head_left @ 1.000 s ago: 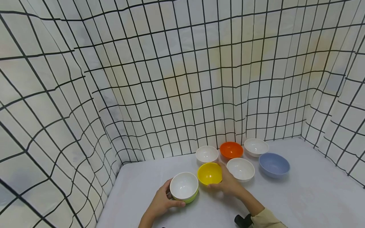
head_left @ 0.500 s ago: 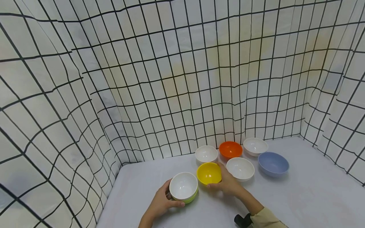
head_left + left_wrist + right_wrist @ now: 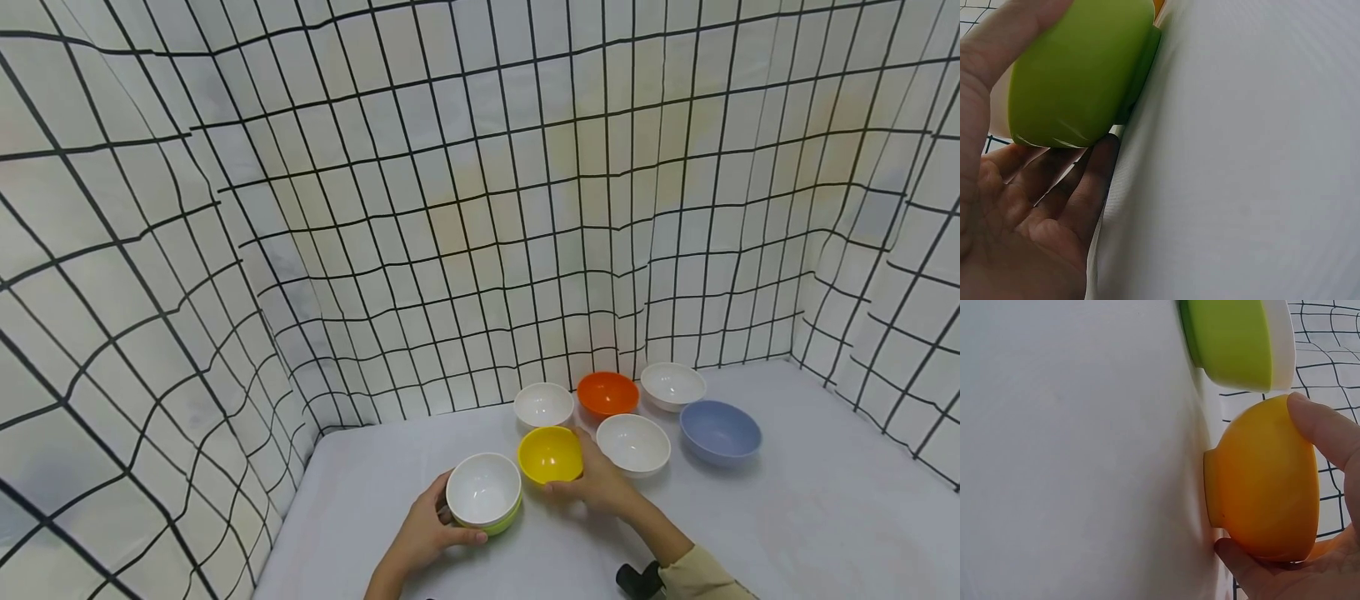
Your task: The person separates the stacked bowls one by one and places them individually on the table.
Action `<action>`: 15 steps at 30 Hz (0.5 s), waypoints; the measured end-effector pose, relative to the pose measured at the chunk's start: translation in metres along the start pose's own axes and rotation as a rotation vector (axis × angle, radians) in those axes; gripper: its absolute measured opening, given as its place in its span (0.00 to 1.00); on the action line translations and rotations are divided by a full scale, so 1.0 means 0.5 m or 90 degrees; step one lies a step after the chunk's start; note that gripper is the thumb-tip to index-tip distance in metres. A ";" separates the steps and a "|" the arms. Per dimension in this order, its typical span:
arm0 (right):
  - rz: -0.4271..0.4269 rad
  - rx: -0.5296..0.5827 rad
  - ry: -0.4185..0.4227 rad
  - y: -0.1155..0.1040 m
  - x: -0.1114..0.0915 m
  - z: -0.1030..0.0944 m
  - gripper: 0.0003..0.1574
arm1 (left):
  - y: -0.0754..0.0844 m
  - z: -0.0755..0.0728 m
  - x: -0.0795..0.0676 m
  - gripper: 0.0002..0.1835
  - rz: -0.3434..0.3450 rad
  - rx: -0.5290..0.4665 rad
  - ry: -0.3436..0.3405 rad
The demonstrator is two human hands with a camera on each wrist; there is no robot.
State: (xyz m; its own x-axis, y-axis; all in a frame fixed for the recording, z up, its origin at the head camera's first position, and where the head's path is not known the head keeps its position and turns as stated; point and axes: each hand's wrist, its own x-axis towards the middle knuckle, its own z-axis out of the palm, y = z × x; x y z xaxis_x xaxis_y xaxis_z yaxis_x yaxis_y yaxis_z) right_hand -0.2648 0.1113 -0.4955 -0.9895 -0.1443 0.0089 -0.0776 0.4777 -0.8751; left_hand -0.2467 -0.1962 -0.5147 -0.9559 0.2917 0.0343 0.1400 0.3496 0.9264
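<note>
A white bowl sits nested in a green bowl on the white-covered table. My left hand grips this pair from the left, thumb along the near side and fingers round the far side. Just to the right stands a yellow bowl, its foot at the tabletop in the right wrist view. My right hand holds the yellow bowl from its right side, thumb at the near rim and fingers behind. The green bowl's lower part shows beneath the white one in the head view.
Behind are a white bowl, an orange bowl and another white bowl. A third white bowl stands right of my right hand, then a wide blue bowl. Grid-patterned cloth walls enclose the table.
</note>
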 end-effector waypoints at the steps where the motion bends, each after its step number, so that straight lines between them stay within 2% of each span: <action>1: 0.002 0.004 0.000 0.000 0.000 0.001 0.72 | 0.000 0.000 -0.001 0.58 0.001 0.000 0.000; 15: -0.012 0.022 0.002 0.001 0.000 0.004 0.71 | 0.004 0.000 -0.002 0.59 -0.004 0.001 -0.001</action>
State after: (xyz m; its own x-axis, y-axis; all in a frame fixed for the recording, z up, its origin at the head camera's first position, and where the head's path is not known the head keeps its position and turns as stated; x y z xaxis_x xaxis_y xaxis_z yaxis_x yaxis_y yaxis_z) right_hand -0.2646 0.1099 -0.4968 -0.9883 -0.1500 0.0279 -0.0927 0.4452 -0.8906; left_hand -0.2454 -0.1960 -0.5130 -0.9565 0.2904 0.0289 0.1350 0.3525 0.9260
